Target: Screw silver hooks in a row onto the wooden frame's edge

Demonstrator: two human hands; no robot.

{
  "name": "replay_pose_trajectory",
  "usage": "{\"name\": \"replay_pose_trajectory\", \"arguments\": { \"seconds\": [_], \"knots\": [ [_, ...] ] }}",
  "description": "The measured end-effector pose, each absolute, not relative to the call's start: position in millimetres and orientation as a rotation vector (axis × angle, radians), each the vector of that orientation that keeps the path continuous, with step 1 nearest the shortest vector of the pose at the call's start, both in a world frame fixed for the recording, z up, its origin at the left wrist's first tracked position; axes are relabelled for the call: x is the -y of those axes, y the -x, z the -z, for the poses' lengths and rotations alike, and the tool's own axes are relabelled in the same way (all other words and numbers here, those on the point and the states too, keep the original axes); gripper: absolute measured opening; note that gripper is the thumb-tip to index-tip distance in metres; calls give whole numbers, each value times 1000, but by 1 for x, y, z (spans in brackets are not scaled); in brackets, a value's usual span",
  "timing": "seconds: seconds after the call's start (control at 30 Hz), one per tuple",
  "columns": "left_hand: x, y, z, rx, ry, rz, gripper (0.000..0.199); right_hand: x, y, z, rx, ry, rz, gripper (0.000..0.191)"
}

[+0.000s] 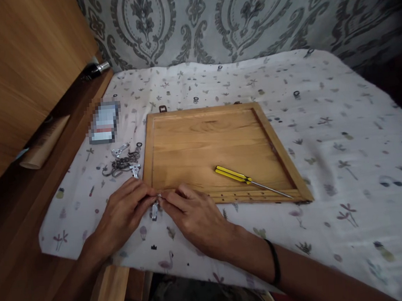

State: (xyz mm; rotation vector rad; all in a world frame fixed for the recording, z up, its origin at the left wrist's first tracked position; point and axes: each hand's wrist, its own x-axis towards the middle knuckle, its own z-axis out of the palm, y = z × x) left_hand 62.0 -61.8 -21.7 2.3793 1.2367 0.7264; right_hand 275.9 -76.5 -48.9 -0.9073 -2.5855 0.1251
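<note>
At the near left corner of a shallow wooden frame [200, 146], my left hand [127, 209] and my right hand [192, 211] meet with their fingertips pinched around a small metal latch [154, 211]. Its shiny end sticks out below the fingers; the rest is covered by them. A yellow and black screwdriver [233, 174] lies across the frame, its tip over the near right rail. Left of the frame, a tangle of small chains [123, 163] lies beside two more metal latches [120, 150].
A blurred phone-like object [104, 123] rests at the left on the patterned cloth [344, 158]. A wooden ledge [28, 215] with a rolled paper [43, 143] and a dark tube [95, 69] runs along the left. A patterned wall [198, 21] stands behind.
</note>
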Motion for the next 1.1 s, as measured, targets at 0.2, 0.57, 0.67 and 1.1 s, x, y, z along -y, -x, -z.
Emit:
{"name": "replay_pose_trajectory", "arguments": {
  "seconds": [0.2, 0.57, 0.67, 1.1],
  "knots": [
    [62, -59, 23, -1190, -2428, -741, 19, 76, -276, 50, 2571, 896, -116, 22],
    [63, -61, 22, -1228, -2414, -725, 18, 76, -276, 50, 2601, 908, -98, 23],
    [62, -60, 20, -1200, -2377, -719, 18, 77, -276, 49, 2610, 915, -123, 19],
    [62, -60, 24, -1192, -2417, -754, 17, 77, -277, 49, 2614, 921, -174, 22]
  ]
}}
